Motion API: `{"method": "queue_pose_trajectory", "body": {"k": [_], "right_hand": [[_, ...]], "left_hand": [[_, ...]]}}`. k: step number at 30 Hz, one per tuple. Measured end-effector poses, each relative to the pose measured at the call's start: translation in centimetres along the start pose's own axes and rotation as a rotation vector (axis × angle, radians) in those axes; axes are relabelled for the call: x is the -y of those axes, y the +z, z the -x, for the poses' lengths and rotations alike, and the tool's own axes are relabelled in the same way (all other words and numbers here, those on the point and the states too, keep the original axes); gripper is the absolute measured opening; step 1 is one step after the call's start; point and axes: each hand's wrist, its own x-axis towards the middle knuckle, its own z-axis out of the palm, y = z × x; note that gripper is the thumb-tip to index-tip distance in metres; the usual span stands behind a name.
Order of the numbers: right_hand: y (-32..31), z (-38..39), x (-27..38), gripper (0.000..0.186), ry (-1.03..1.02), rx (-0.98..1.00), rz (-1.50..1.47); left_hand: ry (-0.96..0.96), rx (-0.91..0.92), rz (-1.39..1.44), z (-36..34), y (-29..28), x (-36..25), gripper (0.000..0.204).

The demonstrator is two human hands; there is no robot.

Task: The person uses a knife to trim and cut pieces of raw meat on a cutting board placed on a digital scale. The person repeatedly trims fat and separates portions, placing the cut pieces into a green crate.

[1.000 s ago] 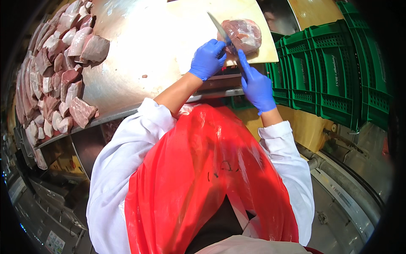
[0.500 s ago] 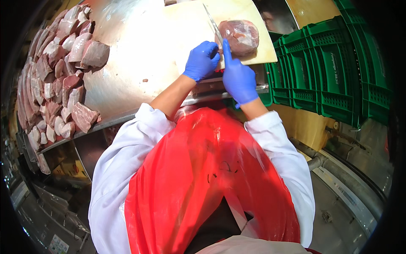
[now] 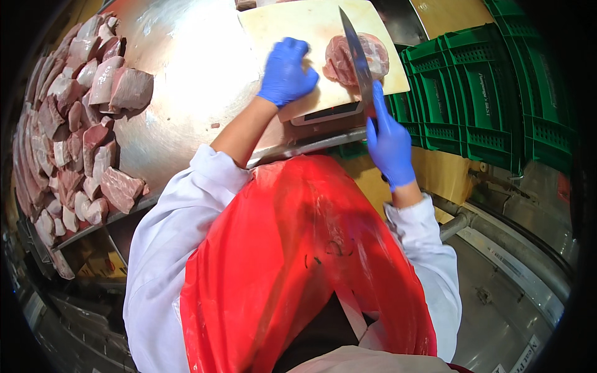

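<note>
My right hand (image 3: 390, 149), in a blue glove, grips a long knife (image 3: 356, 55) at the near right of the white cutting board (image 3: 286, 28). The index finger stretches along the handle, and the blade points away from me, above a round piece of raw meat (image 3: 377, 56) on the board's right side. Over the board's left part is my left hand (image 3: 286, 73), also gloved in blue, apart from the meat. Its fingers are curled in; whatever they may hold is hidden.
Many raw meat pieces (image 3: 102, 149) lie heaped on the left of the steel table (image 3: 180, 93). Stacked green crates (image 3: 485, 93) stand at the right. A device with a dark panel (image 3: 329, 114) shows under the board's near edge. A small scrap (image 3: 215, 125) lies on the steel.
My hands have moved apart: the left drew back leftward from the meat, the right shifted right and nearer to me. The knife now crosses above the meat instead of standing at its left side.
</note>
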Motion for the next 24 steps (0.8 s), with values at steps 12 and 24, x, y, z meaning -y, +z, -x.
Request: {"method": "queue_pose_trajectory", "body": {"k": [12, 24], "right_hand": [[1.9, -0.5, 1.9, 0.085, 0.085, 0.345, 0.313], [1.2, 0.8, 0.8, 0.089, 0.08, 0.393, 0.245]], "left_hand": [[0.018, 0.253, -0.004, 1.4, 1.6, -0.2, 0.011], [-0.051, 0.215, -0.199, 1.0, 4.0, -2.9, 0.013]]}}
